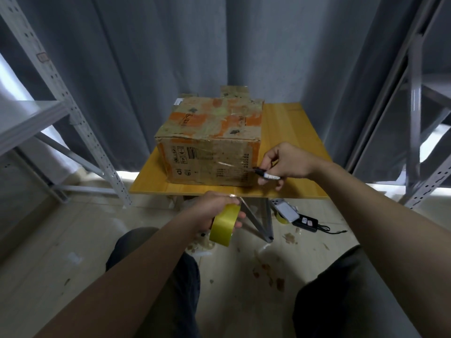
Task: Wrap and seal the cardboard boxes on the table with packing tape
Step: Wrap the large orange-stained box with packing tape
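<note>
Nearest, below the table's near edge: left hand (219, 211) clenched round a yellow roll (223, 226) of tape, held out over the floor. Just right of that, down on the floor, a phone (285, 211) beside a black device (306, 223) with a cable. Farther on, above the near right part of the table (288, 132): right hand (285, 162) pinching a black pen-like tool (266, 173), tip touching the near face of the box (210, 132) toward its right end, close to a glinting clear strip (234, 165) of tape. Cannot tell blade from marker, nor whether that strip runs back to the roll. Box closed, mid-table, top patched with worn orange and clear tape; contents hidden. Behind it, at the far edge, a bit more cardboard (234, 91) poking up, perhaps a second box, too little showing to say. Risks, as a guess: with a blade and too much pressure, a cut into the cardboard instead of only the tape; with the roll held so low, slack enough for the strip to fold onto itself; with neither hand bracing the box, a tug on the roll dragging it toward the near edge.
</note>
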The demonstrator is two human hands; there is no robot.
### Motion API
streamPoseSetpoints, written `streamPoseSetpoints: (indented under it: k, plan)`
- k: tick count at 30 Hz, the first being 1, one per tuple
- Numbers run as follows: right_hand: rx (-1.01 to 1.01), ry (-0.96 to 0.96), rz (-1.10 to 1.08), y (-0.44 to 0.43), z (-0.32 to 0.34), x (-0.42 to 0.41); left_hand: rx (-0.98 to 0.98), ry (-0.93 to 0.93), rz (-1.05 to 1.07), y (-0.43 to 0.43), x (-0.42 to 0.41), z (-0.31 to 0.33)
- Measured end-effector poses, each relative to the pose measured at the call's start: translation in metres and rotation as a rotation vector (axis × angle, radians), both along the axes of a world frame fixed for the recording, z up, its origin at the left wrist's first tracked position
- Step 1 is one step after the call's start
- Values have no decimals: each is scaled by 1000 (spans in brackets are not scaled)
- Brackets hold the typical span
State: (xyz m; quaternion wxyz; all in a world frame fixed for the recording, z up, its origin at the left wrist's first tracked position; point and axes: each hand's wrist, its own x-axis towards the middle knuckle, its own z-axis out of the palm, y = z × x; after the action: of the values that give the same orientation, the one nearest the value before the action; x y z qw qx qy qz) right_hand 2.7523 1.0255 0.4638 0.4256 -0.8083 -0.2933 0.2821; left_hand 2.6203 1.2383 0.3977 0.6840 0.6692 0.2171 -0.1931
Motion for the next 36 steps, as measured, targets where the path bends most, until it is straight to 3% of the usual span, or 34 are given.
streamPoseSetpoints:
  k: [3,6,9,11,13,15,17,22,25,28,30,31,34,36]
  plan:
    - [357,163,-54,-8,0,-2,-18,-15,-8,-3,0,2]
    - [693,202,-273,-17,-5,3,-28,-32,-43,-9,2,7]
    - [784,142,-568,-31,-17,8,-32,-49,-82,-16,4,15]
    - [687,79,-786,-43,-28,13,-45,-66,-96,-20,6,22]
    - [360,-68,-916,-54,-38,21,-48,-85,-101,-22,9,29]
    - [-136,-286,-861,-58,-47,26,-40,-90,-104,-23,12,32]
    - [-390,-401,-769,-57,-52,27,-32,-86,-113,-25,14,33]
    - [-477,-268,-504,-43,-44,21,-30,-74,-117,-25,12,34]
    - [-460,-400,-508,-34,-25,20,-42,-69,-115,-22,10,34]
    - [-42,-714,-688,-1,13,14,-41,-78,-120,-19,10,32]
    - [170,-863,-606,36,43,9,-31,-79,-126,-18,9,30]
    - [184,-913,-472,55,55,8,-29,-77,-130,-18,9,30]
    - [-153,-998,-58,99,69,10,-25,-76,-142,-18,8,28]
    - [-367,-1026,69,111,65,16,-35,-80,-143,-17,8,28]
